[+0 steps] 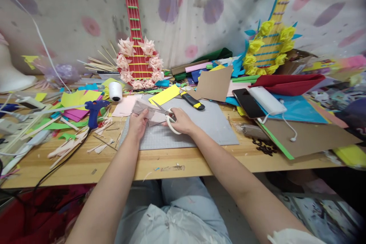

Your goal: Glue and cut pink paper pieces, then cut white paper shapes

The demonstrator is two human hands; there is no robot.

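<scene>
On the table [103, 168], a grey cutting mat [211, 131] lies at twelve o'clock. Over its ten-o'clock side, the grip of the left hand [138, 125] pinches a greyish sheet [140, 106]; that of the right hand [182, 121] wraps white-handled scissors [170, 125], pointing toward ten. Slack could buckle the sheet; straying scissors could nick the left fingertips [146, 111].

A single view looks out from the person's head, above and behind the left hand [138, 125] and right hand [180, 121], facing forward and down. Both hands sit near its middle, close enough to show fingers. Nearer than the hands it takes in the forearms [114, 183] and lap [174, 221]; beyond them, the tabletop [168, 157] and the spotted backdrop [188, 19].
</scene>
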